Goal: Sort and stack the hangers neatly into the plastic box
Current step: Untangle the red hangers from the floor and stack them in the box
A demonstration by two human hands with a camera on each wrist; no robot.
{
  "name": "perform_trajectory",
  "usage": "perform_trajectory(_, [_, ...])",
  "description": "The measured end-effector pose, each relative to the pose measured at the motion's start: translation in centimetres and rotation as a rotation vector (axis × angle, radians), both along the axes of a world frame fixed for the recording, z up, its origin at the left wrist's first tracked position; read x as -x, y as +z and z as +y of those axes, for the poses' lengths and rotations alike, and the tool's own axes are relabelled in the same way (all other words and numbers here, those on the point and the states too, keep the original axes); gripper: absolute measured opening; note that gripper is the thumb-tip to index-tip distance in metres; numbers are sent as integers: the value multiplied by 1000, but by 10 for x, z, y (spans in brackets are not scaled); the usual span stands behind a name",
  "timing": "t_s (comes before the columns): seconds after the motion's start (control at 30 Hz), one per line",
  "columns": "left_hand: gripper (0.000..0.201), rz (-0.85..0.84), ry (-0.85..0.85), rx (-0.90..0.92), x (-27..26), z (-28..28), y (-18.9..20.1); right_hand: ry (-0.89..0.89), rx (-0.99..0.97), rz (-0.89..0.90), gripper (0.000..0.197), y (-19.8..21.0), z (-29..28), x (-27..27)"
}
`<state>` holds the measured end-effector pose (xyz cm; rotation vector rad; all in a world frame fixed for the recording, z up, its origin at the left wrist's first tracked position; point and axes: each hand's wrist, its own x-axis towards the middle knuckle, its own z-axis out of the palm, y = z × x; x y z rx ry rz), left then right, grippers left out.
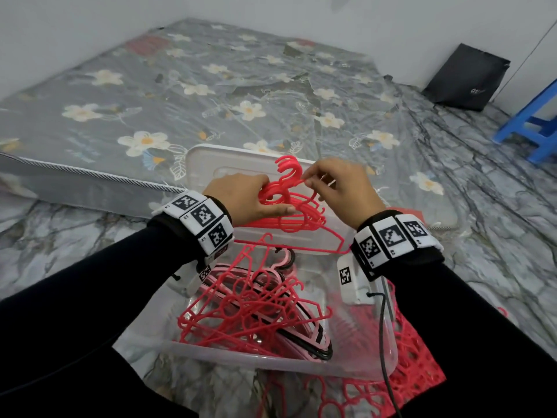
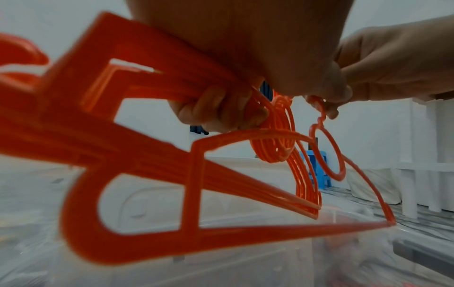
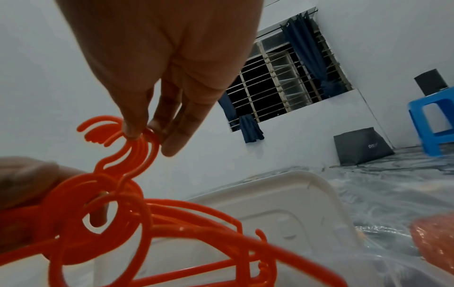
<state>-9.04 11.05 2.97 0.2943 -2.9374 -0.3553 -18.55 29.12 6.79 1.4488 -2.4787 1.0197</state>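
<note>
My left hand (image 1: 256, 197) grips a bunch of red hangers (image 1: 298, 218) by their necks, held above the clear plastic box (image 1: 271, 360). My right hand (image 1: 325, 182) pinches the hook of one red hanger (image 3: 147, 139) between thumb and fingers, beside the other hooks. In the left wrist view the left fingers (image 2: 221, 114) curl round the bunch (image 2: 152, 155), and the right hand (image 2: 383, 66) holds one hanger's hook off to the right. Inside the box lie more red hangers (image 1: 241, 309), with pink and black ones under them.
The box's white lid (image 1: 229, 164) leans behind it against a flowered mattress (image 1: 180, 95). A red lattice mat (image 1: 416, 363) lies under the box at right. A blue stool (image 1: 533, 125) and a dark bag (image 1: 467, 76) stand at far right on the marbled floor.
</note>
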Motion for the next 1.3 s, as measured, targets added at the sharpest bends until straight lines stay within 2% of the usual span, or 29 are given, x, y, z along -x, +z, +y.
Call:
perform_trajectory(0.13, [64,-62,-20,-11,0,-3,-2,21,80,73,10,5,-3,-6])
perform_trajectory(0.27, [78,-37,-13,-61,0,-4,-2,36,84,118,11,8,-4,-6])
perform_trajectory(0.37, [75,-1,6,-97,-1,-7,-1,33,59,113,12,8,-1,-5])
perform_trajectory(0.47, [74,-38,3,-108,-2,-7,-1,30,114,108,11,7,-3,-7])
perform_trajectory(0.63, [45,-67,-1,-93,-1,-5,-2,7,188,133,9,6,-8,-7])
perform_trajectory(0.77, [39,-44,17,-31,-1,-7,2,-74,161,20,2,-9,-8,0])
perform_trajectory(0.87, [40,-29,47,-25,-4,-10,4,-71,-23,-12,6,-31,-5,3])
perform_trajectory(1.0, [38,-15,75,-101,-3,-13,8,123,-625,11,15,-73,-11,-20])
perform_trajectory(1.07, [40,-2,90,-100,-2,-14,10,266,-836,80,18,-94,-19,-43])
perform_trajectory(1.2, [37,-10,79,-96,0,-13,9,536,-1009,243,20,-128,-37,-85])
perform_trajectory(1.3, [36,-23,55,-77,0,-13,6,685,-1087,322,36,-146,-43,-103])
